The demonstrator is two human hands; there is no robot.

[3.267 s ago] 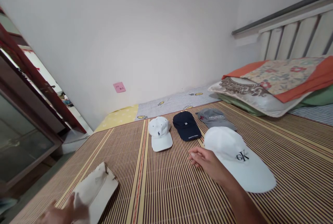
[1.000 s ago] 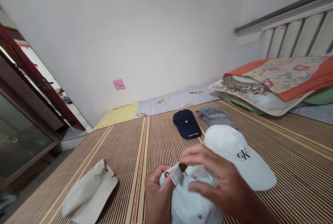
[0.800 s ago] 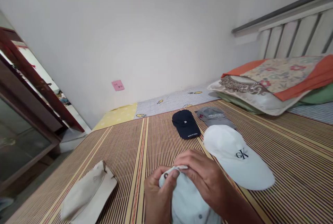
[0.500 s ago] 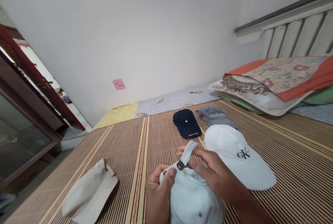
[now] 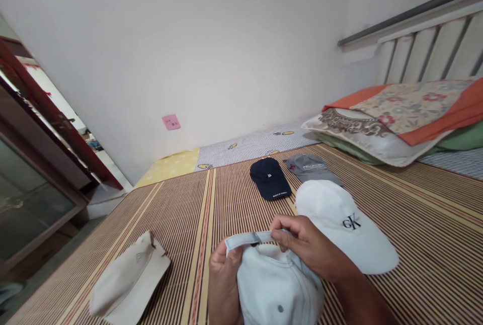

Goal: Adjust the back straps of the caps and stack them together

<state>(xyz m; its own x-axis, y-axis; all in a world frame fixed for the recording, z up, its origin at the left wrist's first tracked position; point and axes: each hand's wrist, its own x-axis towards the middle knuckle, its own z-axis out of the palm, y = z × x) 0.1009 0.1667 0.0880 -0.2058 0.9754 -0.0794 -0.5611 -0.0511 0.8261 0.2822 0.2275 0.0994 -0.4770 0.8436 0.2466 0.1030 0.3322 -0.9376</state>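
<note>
A pale blue baseball cap [image 5: 277, 285] is held up at the bottom of the view, its rear opening facing up and away. Its back strap [image 5: 243, 239], with a dark metal buckle, lies across that opening. My left hand [image 5: 225, 279] pinches the left end of the strap, thumb in front. At the right end, my right hand [image 5: 302, 239] is closed on the strap with thumb and fingers. A white cap with black letters [image 5: 339, 224] lies just beyond my right hand. The lower part of the blue cap is cut off by the frame.
On the striped bamboo mat [image 5: 181, 224] lie a navy cap [image 5: 268, 176], a grey cap [image 5: 311, 166] and, to the left, a folded beige cap [image 5: 130, 277]. Pillows [image 5: 377, 129] are stacked at the right by the headboard. The white wall [image 5: 241, 53] bounds the far side.
The strap stood raised and loose before; now it lies flat across the opening. My right hand has closed on its right end, and my left fingers have shifted along the left end.
</note>
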